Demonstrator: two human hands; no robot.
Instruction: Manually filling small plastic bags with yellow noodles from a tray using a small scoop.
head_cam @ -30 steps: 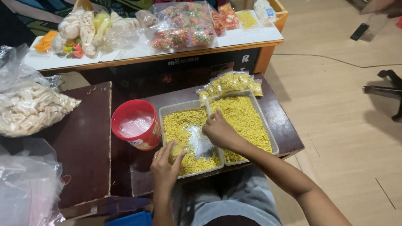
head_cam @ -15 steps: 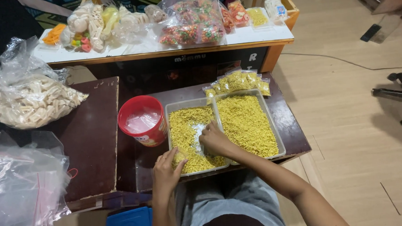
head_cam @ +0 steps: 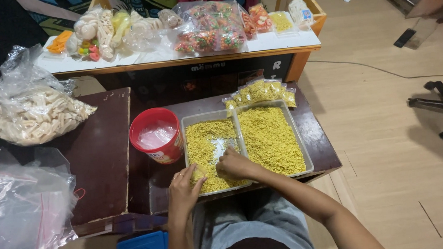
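Observation:
Two grey trays of fine yellow snack sit side by side on a dark low table (head_cam: 325, 150). My left hand (head_cam: 183, 189) holds a small clear bag (head_cam: 198, 173) at the near edge of the left tray (head_cam: 184, 122). My right hand (head_cam: 234, 164) rests in the yellow snack of that tray, fingers closed as it scoops toward the bag. The right tray (head_cam: 300, 141) is full and level. A red tub (head_cam: 155, 135) with clear plastic inside stands just left of the trays. Several small filled bags of yellow snack (head_cam: 259, 91) lie behind the trays.
A large bag of pale crackers (head_cam: 34, 114) sits at the left, and empty clear bags (head_cam: 23, 205) lie at the lower left. A white-topped table (head_cam: 287, 38) behind carries bagged colourful snacks. A chair base (head_cam: 439, 104) stands on the wooden floor at the right.
My right hand has pulled back from the middle of the left tray to its near edge, next to the bag in my left hand.

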